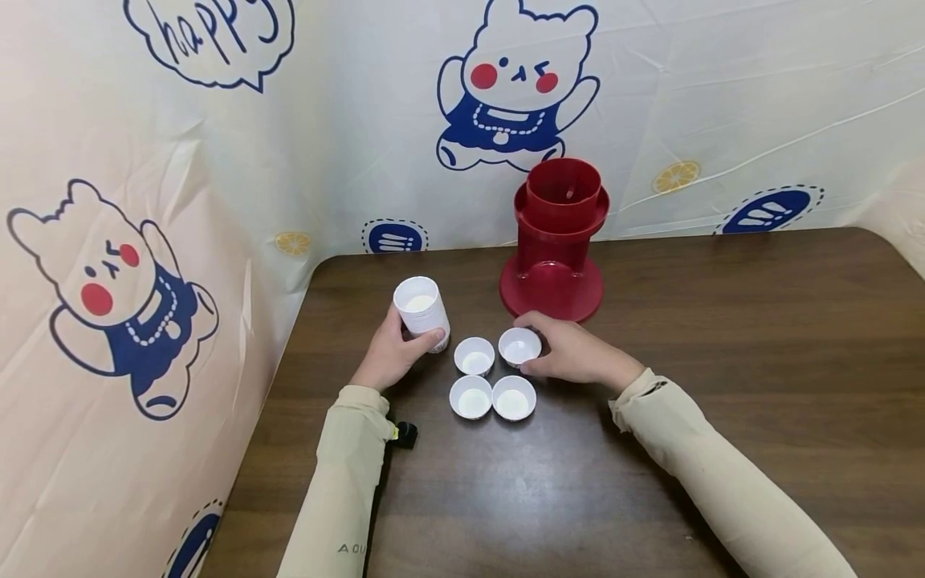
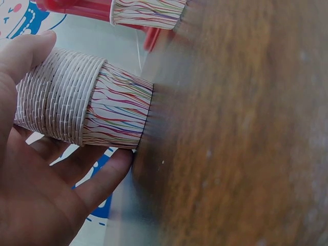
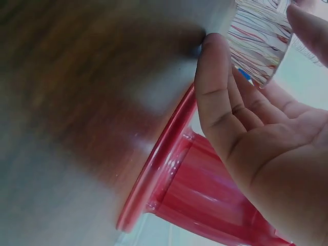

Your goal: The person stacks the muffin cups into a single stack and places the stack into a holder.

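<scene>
Left hand (image 1: 390,353): fingers and thumb curled round a stack of paper cups (image 1: 421,311), white inside and striped in many colours outside, held upright with its base on the surface (image 1: 723,337); the left wrist view shows the thumb on one side of the stack and the fingers under the other. Right hand (image 1: 571,353): thumb and fingers pinching a single paper cup (image 1: 519,346), which stands on the surface at the far right corner of a group of four. Remaining three cups: one (image 1: 474,356) just beside the held cup, two (image 1: 471,396) (image 1: 514,398) in a nearer row, all upright, open side up, close together or touching. Red plastic stand (image 1: 555,249): round base, open cylinder on top, just behind the right hand. Backdrop: pale printed sheet (image 1: 144,265) with cartoon figures, along the far and left edges of the surface.
</scene>
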The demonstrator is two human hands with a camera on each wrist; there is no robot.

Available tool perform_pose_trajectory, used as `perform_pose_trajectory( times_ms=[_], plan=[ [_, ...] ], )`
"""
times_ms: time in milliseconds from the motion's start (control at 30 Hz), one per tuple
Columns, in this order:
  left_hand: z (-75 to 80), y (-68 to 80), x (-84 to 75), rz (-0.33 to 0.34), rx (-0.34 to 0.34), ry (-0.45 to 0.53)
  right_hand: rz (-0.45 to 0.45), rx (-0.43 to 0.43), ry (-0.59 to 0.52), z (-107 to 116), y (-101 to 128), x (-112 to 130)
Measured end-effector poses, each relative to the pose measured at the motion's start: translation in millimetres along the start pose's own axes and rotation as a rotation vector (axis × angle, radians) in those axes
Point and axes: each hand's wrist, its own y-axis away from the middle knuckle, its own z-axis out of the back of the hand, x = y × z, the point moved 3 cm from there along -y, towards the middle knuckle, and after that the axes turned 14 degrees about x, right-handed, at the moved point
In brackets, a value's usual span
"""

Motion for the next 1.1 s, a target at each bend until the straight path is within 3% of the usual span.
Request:
perform_pose_trajectory(
  times_ms=[567,933,1100],
  plan=[
    [-0.1,-0.1,0.4,-0.004,-0.002,-0.020,0.052,-0.096,-0.058,4.6,-0.5,2.8],
    [-0.4,0.0,-0.1,-0.004,0.000,-0.010,0.063,-0.109,-0.076,4.7,-1.3,4.4],
    [-0.5,-0.3,-0.4,-0.008,-0.001,-0.008,0.071,-0.104,-0.141,5.0,-2.9,6.0]
  ],
)
